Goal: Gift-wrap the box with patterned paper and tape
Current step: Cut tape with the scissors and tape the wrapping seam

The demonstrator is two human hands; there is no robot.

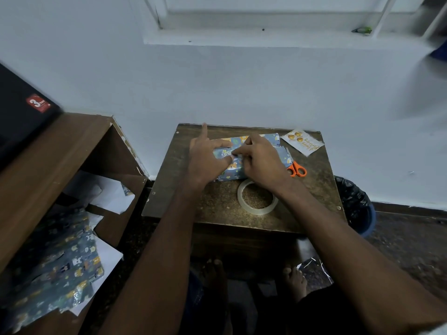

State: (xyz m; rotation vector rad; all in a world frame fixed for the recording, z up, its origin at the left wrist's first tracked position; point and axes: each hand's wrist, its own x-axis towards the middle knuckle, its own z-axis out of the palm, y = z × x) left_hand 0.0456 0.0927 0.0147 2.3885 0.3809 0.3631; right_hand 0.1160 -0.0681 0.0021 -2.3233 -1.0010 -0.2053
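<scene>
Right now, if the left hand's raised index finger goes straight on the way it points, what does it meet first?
Probably the wall behind the table. The left hand points there, and nothing shows between; depth is unclear.
</scene>
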